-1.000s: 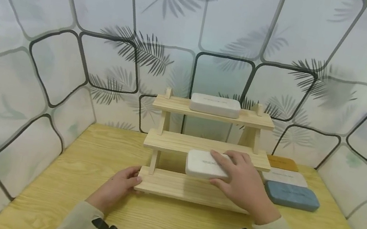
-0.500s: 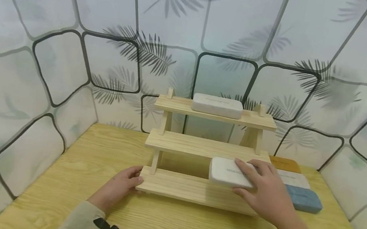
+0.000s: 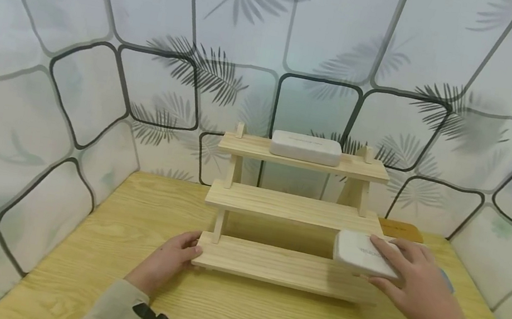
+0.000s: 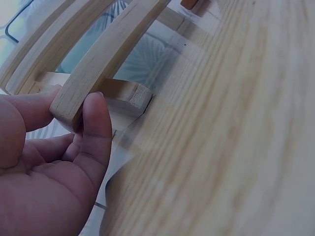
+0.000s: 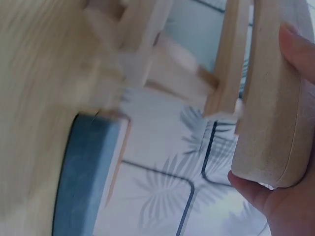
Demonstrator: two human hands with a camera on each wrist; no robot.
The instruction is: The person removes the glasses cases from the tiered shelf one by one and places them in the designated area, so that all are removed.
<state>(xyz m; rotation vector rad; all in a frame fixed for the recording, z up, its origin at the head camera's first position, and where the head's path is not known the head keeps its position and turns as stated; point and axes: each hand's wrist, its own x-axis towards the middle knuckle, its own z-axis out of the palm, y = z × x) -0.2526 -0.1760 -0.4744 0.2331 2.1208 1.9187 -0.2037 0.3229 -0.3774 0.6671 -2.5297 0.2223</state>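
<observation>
My right hand (image 3: 427,301) grips a white glasses case (image 3: 357,252) by its right part, holding it up at the right end of a three-tier wooden display rack (image 3: 269,263). In the right wrist view the held case (image 5: 270,98) stands out large, thumb on one side and fingers on the other. With thumb and fingers my left hand (image 3: 168,258) pinches the left end of the rack's bottom shelf, shown close up in the left wrist view as a pale wooden board (image 4: 93,73). Another white glasses case (image 3: 305,150) lies on the top shelf.
To the right of the rack an orange case (image 3: 399,230) lies on the wood-grain table (image 3: 136,207). A blue case (image 5: 86,177) lies there too, mostly behind my right hand in the head view. A patterned curtain (image 3: 337,37) surrounds the table.
My right hand has moved right with the white glasses case, from before the rack's middle to its right end, and now covers most of the blue case. The left hand keeps its hold.
</observation>
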